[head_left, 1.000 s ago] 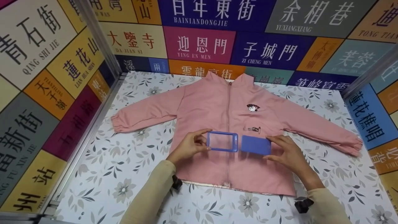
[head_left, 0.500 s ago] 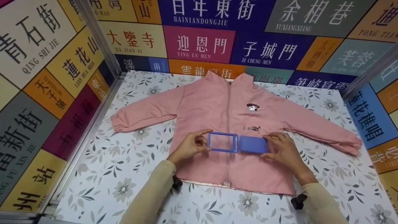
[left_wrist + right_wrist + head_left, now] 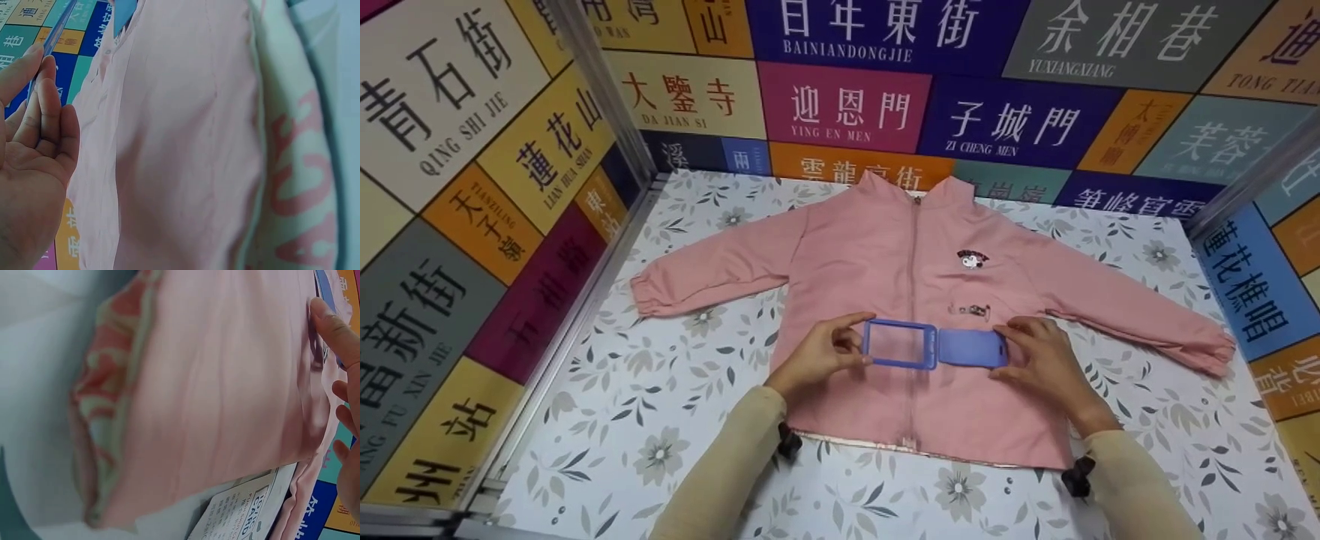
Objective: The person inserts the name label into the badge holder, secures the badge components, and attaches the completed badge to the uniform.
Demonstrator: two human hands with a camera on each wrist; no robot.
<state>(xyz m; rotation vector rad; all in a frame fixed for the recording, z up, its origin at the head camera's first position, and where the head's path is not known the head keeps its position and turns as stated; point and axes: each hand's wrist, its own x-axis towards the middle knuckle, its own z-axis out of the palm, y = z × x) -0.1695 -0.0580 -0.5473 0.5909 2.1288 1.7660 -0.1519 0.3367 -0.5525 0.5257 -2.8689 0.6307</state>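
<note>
My left hand (image 3: pixel 825 349) pinches the left edge of a blue card holder frame (image 3: pixel 931 349) with a see-through window, thumb and fingers at its side. At its right, my right hand (image 3: pixel 1044 360) pinches a flat blue card holder panel (image 3: pixel 969 348) with a small slot near its outer end. The frame and panel are side by side, a thin gap showing between them. Both are held over a pink zip jacket (image 3: pixel 847 255) spread on the table. Seen edge-on in the left wrist view, the frame (image 3: pixel 56 31) is a thin blue strip between thumb and fingers.
The white table (image 3: pixel 607 420) has a leaf and flower print. Panels of street-name signs (image 3: pixel 840 109) wall it at the back and both sides. A printed packaging card (image 3: pixel 236 512) reading "CARD" lies by the jacket's side, partly covered.
My right hand has moved left with the blue panel, narrowing the gap to the frame. The panel has also tilted a little. My left hand stays almost in place.
</note>
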